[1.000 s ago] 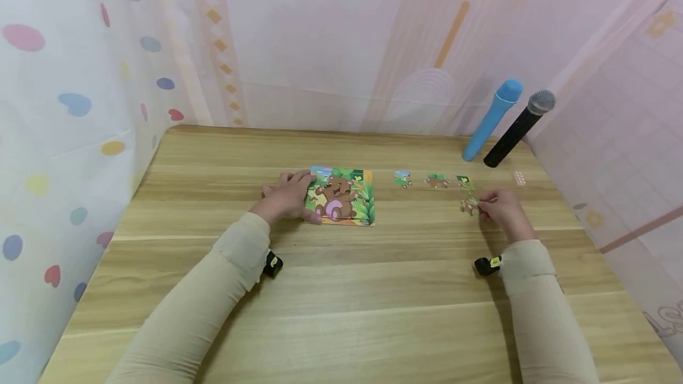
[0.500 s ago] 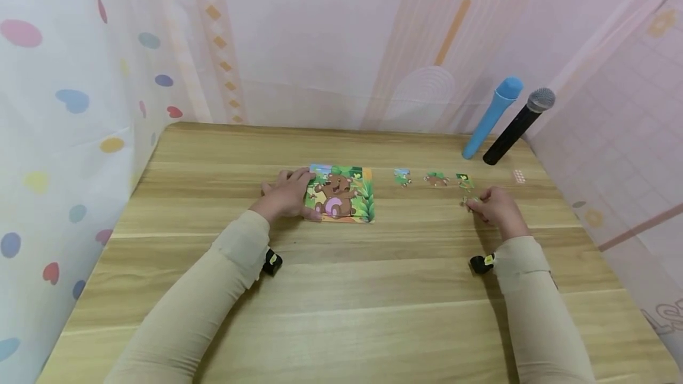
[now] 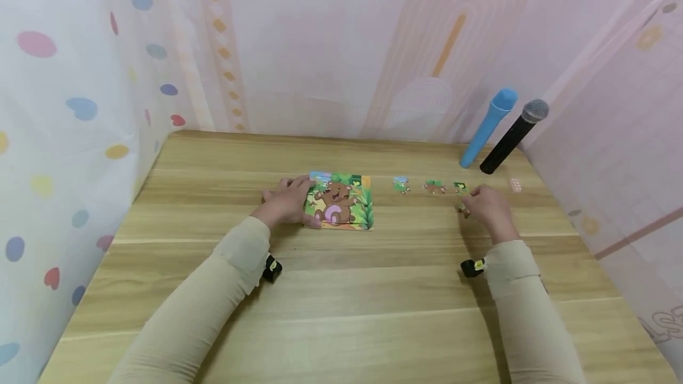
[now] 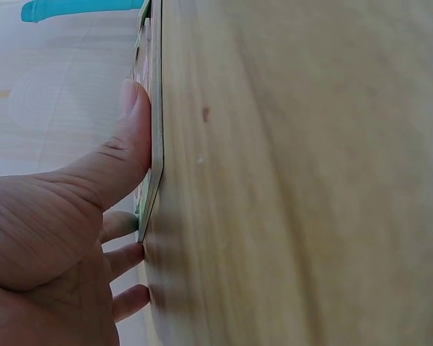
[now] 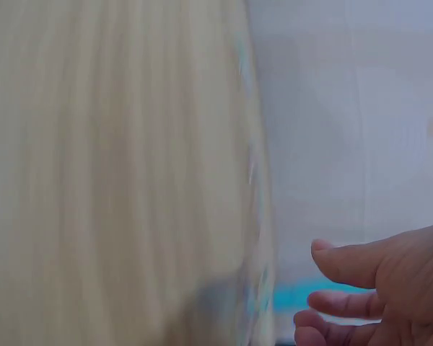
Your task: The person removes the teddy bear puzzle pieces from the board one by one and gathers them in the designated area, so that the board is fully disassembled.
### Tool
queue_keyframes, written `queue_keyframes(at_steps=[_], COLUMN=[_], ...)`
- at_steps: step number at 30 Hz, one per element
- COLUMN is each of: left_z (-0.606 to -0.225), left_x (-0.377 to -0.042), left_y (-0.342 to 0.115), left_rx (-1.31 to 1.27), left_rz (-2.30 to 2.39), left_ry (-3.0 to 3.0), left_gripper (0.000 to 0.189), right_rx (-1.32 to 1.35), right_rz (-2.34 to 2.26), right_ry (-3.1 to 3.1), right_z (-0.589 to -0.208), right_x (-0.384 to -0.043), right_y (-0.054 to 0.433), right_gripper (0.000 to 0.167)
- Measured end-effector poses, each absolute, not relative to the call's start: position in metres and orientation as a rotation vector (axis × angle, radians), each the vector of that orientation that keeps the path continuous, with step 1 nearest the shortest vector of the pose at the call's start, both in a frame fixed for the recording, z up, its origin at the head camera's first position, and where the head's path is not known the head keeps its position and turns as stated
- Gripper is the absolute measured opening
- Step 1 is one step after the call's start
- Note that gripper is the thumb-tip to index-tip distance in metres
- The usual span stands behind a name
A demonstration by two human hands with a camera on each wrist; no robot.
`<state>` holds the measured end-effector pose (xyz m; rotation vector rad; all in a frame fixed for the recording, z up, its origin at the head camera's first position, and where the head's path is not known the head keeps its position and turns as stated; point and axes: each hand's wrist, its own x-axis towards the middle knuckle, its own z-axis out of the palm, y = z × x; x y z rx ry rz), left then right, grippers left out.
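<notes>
In the head view, a square bear jigsaw puzzle board (image 3: 347,201) lies on the wooden table. My left hand (image 3: 288,201) rests on its left side. In the left wrist view the thumb (image 4: 123,148) lies along the near edge of the board, and the other fingers reach its left edge. Farther right, my right hand (image 3: 490,209) hovers over the table with a small puzzle piece (image 3: 463,211) just below its fingertips. Its thumb and fingers (image 5: 346,263) stand apart in the right wrist view, holding nothing.
A puzzle piece with blue on it (image 3: 401,185), a brown one (image 3: 434,186) and a green one (image 3: 460,187) lie in a row right of the board. A blue microphone (image 3: 487,130) and a black microphone (image 3: 512,138) stand at the back right, near a small pink dotted piece (image 3: 515,185).
The right hand has moved a little left and away from me, its fingers coming off the small puzzle piece they were at. The left hand has stayed at the board.
</notes>
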<state>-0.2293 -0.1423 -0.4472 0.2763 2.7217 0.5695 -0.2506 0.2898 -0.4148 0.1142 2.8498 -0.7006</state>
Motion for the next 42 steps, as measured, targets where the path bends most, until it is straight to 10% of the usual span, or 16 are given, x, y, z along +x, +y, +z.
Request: queue_keyframes(at_steps=[15,42], left_z=[-0.447,-0.442], left_x=[-0.233,-0.230], left_y=[-0.142,-0.123], left_rx=[0.266,0.185], left_rz=[0.599,0.499], left_ry=[2.718,2.807], left_gripper=[0.110,0.089], right_rx=[-0.534,-0.525], right_rz=[-0.824,-0.633], right_ry=[2.676,2.674], right_z=[-0.433,-0.433], right_x=[-0.251,-0.252], right_y=[0.117,0.095], right_gripper=[0.028,0.034])
